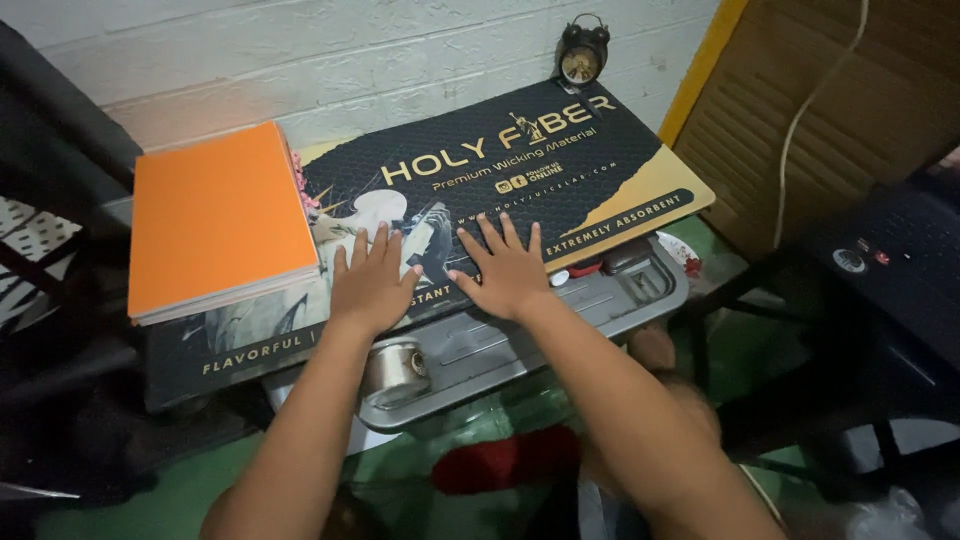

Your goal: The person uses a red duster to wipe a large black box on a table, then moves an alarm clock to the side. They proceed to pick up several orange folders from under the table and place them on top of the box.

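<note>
Forearms: two bare forearms reach up from the bottom edge, the nearest things to the camera, over a blurred red shape on a green floor.
Stove: a grey metal tabletop gas stove [520, 340] juts out toward the person from under the mat, its round silver knob [395, 372] just below the left wrist.
Left hand: the left hand [372, 285] lies flat, palm down, fingers spread, on the near edge of the mat; it grips nothing.
Right hand: the right hand [508, 272] lies just beside it, also flat and splayed, holding nothing; the two are close but not touching.
Mat: a black and gold rectangular printed rubber mat [560, 160] lies flat over the stove, under both palms.
Mat axis: its long axis runs left to right, rising toward the right and far side; the print reads upright from the person's side.
Doing it well: in my judgement, even pressure from both flat palms, kept near the middle of the near edge, best keeps the mat from skewing or sliding.
Paper: an orange-topped stack of paper sheets [220, 215] rests on the mat's left end, apart from the left hand.
Clock: a small black twin-bell alarm clock [582, 52] stands at the far edge against the white brick wall [300, 60].
</note>
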